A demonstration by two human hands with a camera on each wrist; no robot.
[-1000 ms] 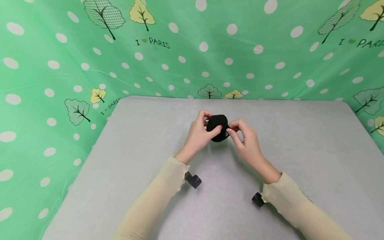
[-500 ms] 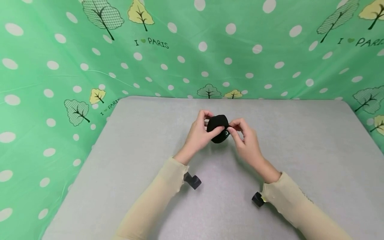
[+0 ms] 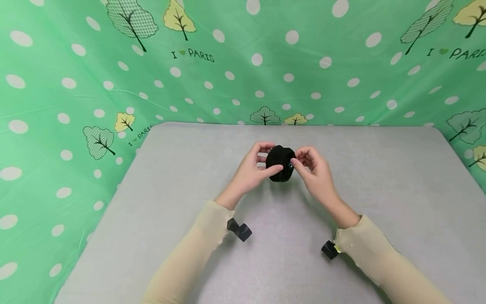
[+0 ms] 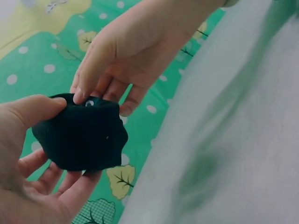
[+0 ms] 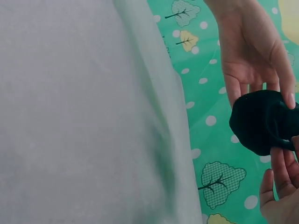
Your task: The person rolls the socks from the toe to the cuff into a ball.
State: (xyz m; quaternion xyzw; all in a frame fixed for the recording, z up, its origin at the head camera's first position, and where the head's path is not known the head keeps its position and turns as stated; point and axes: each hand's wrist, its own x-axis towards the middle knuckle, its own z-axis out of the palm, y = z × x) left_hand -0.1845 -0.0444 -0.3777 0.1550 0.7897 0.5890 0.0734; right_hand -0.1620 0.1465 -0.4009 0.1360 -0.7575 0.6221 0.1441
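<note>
A small black balled-up cloth (image 3: 278, 158), which looks like a rolled sock, is held above the table's far half. My left hand (image 3: 248, 172) grips it from the left, thumb across the near face and fingers behind. At its right edge my right hand (image 3: 318, 174) pinches the fabric between thumb and fingers, beside a small pale ring-shaped mark. In the left wrist view the cloth (image 4: 79, 140) shows a folded upper edge with the left thumb on it. The right wrist view shows a fold or opening in the cloth (image 5: 254, 119) near the right fingers.
Below the hands lies a grey-covered table (image 3: 182, 169). A green dotted curtain (image 3: 235, 42) with printed trees stands behind it and along its left side. Black wrist-camera mounts (image 3: 243, 232) stick out beneath both sleeves (image 3: 197, 245).
The black cloth has shifted slightly right and turned, showing more of its near face. The left thumb has slid toward its lower front, and the right hand has moved slightly right and up.
</note>
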